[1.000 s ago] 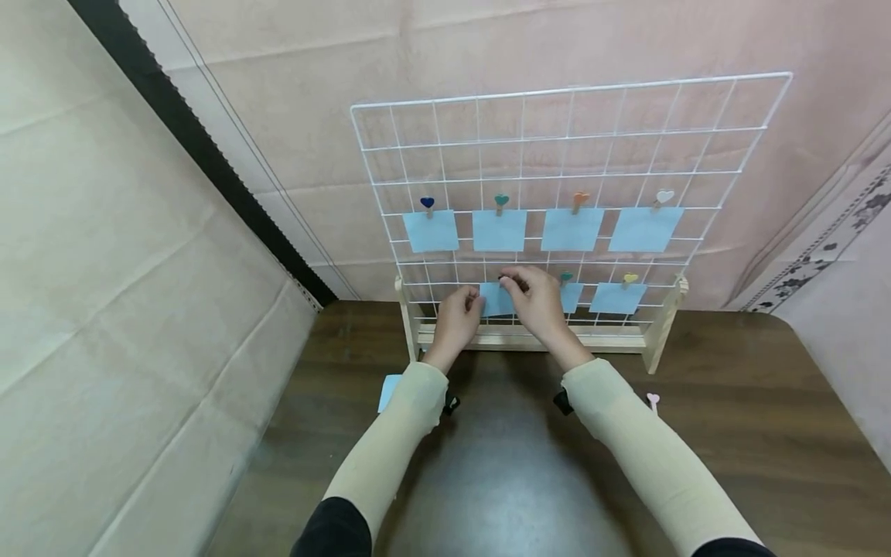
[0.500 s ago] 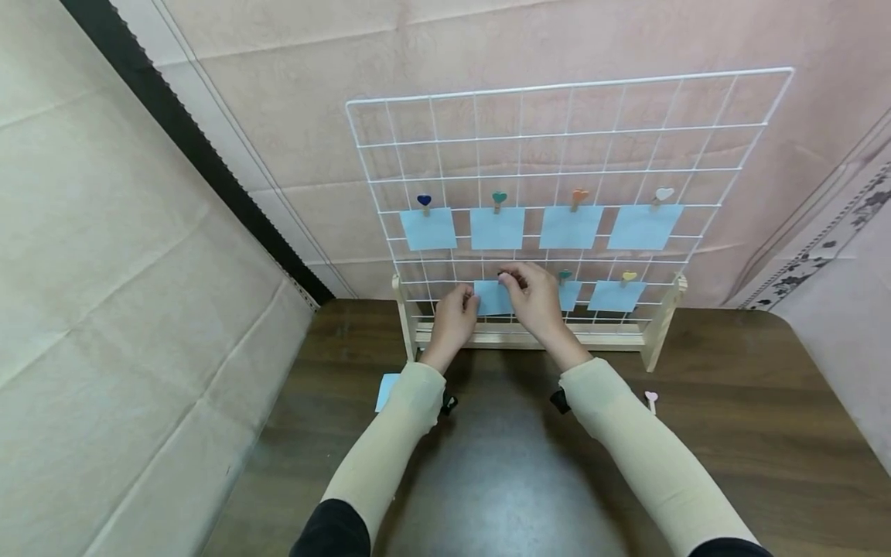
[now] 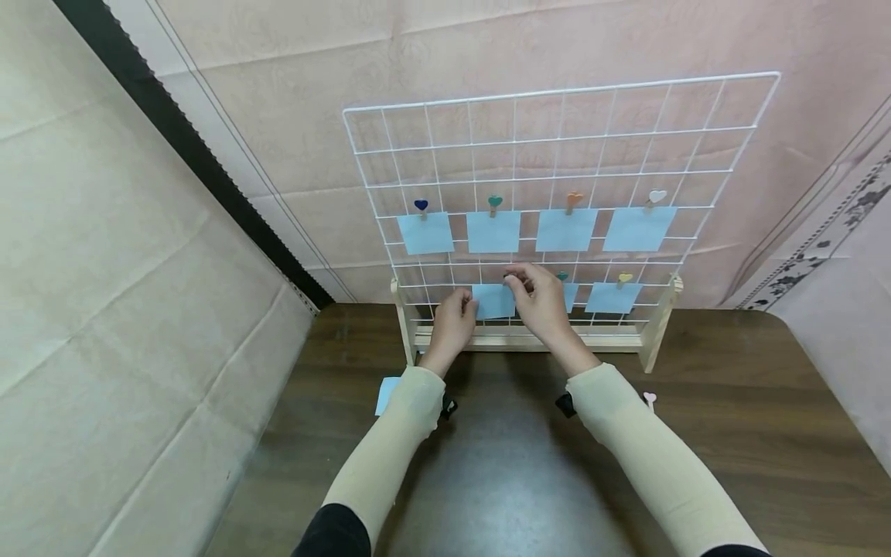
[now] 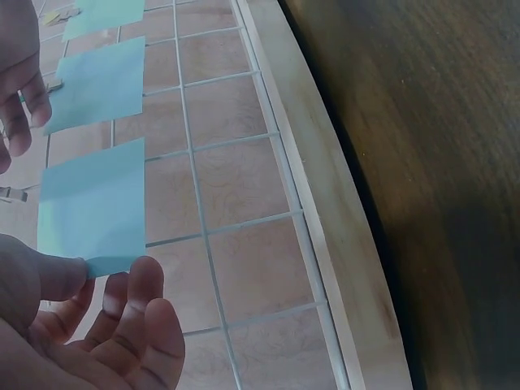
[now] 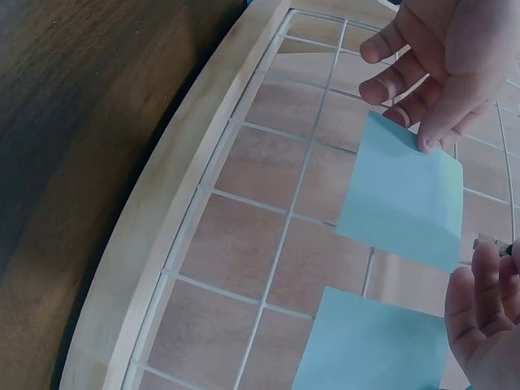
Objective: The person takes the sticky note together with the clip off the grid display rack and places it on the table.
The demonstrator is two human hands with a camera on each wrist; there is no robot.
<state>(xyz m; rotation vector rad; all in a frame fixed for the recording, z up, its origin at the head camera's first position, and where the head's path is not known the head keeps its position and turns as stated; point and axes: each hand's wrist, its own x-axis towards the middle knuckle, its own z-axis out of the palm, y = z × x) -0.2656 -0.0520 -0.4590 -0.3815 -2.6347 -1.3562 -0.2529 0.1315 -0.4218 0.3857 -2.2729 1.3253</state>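
Note:
My left hand [image 3: 453, 321] pinches the left edge of a light blue paper note [image 3: 492, 300] between thumb and fingers, holding it against the lower part of a white wire grid [image 3: 562, 91]. Close to the note's upper right, my right hand [image 3: 545, 304] pinches a small wooden clip [image 5: 487, 241] with a dark top, mostly hidden by the fingers. In the right wrist view the clip is just apart from the note. To the right, another blue note [image 4: 101, 85] hangs from a green heart clip [image 3: 562, 275], partly covered by my right hand.
Several blue notes [image 3: 493, 232] hang in a row above, under heart clips. A yellow heart clip [image 3: 624, 278] holds a lower-right note [image 3: 612, 298]. The grid stands in a wooden base [image 3: 543, 341]. A blue note [image 3: 386, 394] and a pink heart clip [image 3: 650, 398] lie on the table.
My right hand has shifted slightly to the right with the clip, away from the note. The left hand stays at the note's edge. The head view has moved a little.

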